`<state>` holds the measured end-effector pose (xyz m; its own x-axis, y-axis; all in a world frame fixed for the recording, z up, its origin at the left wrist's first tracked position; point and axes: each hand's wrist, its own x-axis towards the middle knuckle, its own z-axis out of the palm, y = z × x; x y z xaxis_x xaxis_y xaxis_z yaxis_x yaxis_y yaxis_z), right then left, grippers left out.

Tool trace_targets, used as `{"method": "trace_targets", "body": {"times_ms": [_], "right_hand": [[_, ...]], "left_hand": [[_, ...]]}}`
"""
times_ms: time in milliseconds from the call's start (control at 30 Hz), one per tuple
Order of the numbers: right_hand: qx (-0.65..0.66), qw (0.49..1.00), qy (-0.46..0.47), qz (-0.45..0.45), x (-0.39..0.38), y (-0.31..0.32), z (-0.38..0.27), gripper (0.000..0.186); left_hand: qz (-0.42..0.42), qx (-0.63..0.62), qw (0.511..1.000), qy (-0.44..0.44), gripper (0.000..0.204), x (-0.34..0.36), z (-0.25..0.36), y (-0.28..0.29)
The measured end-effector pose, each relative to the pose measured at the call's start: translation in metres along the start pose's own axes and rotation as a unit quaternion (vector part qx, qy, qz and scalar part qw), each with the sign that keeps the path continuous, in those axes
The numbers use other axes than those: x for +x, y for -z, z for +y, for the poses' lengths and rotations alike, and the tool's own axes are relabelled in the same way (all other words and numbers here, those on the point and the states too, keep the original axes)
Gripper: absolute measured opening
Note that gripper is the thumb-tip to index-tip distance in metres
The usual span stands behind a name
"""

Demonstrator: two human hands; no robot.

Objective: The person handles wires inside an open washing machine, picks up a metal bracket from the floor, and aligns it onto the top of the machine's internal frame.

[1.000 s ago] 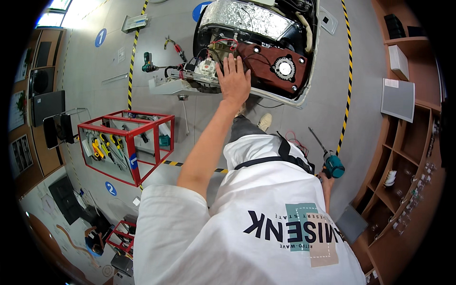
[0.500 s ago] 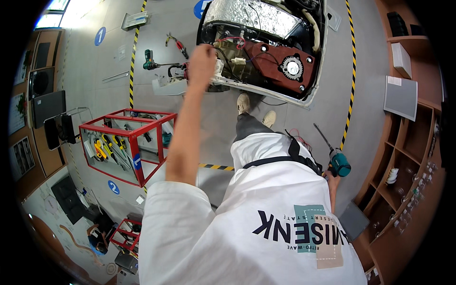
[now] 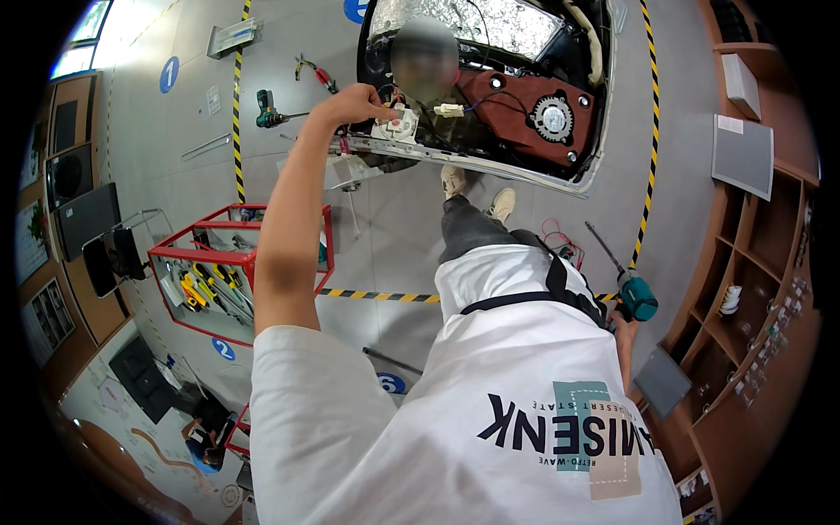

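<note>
Grey workshop floor (image 3: 402, 210), marked with yellow-and-black tape, lies under a car door (image 3: 490, 96) propped flat with its inner side up. Fingers of the left hand (image 3: 354, 103) are curled against the door's near edge, at a small white part (image 3: 398, 125) with a red spot; whether they pinch it or only press on it I cannot tell. That arm is stretched out full, likely because the part sits at the door's far left corner, away from the body. Just right of those fingers a white connector (image 3: 449, 110) hangs on thin wires, and further right a round grey speaker (image 3: 553, 118) sits on the dark red panel (image 3: 525, 105). The door's pale lower rim runs from under the fingers off to the right, so a slip outward would leave the edge. The right hand (image 3: 623, 325) hangs low at the hip, well apart from the door, closed around a teal drill (image 3: 637, 296) whose long bit points up and left, seemingly kept ready and clear of the wires. Left of the raised arm stands a red tool cart (image 3: 241, 262) with hand tools, near but not touching. Beyond the left fingers a green drill (image 3: 269, 114) and red pliers (image 3: 319, 74) lie on open floor. Wooden shelves (image 3: 752, 262) close the right side.
</note>
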<state>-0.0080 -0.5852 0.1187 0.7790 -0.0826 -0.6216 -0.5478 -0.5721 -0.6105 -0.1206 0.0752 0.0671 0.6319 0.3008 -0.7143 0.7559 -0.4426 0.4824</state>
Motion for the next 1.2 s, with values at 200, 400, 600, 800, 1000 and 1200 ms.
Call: {"method": "trace_targets", "body": {"times_ms": [200,400,600,800,1000,1200], "right_hand": [[-0.02,1.0,-0.01,0.016,-0.008,-0.009,0.001,0.019],[-0.059,0.998,0.012,0.028,0.005,-0.002,0.018,0.022],[-0.029,0.999,-0.027,0.015,-0.005,-0.01,-0.003,0.031],[-0.037,0.997,-0.069,0.014,-0.006,-0.017,-0.016,0.03],[-0.045,0.998,-0.053,-0.003,-0.013,-0.024,-0.031,0.024],[-0.052,0.998,-0.029,-0.004,-0.016,-0.029,-0.033,0.022]], "left_hand": [[-0.023,-0.074,0.988,-0.132,0.037,0.017,-0.037,-0.004],[0.024,-0.129,0.985,-0.112,0.033,0.004,-0.046,-0.004],[0.036,-0.176,0.984,0.007,0.035,-0.03,-0.069,0.023],[-0.007,-0.151,0.988,0.029,0.04,-0.04,-0.047,0.018],[-0.038,-0.13,0.99,-0.031,0.041,-0.027,-0.042,0.0],[-0.069,-0.143,0.987,-0.03,0.044,-0.012,-0.056,0.003]]}}
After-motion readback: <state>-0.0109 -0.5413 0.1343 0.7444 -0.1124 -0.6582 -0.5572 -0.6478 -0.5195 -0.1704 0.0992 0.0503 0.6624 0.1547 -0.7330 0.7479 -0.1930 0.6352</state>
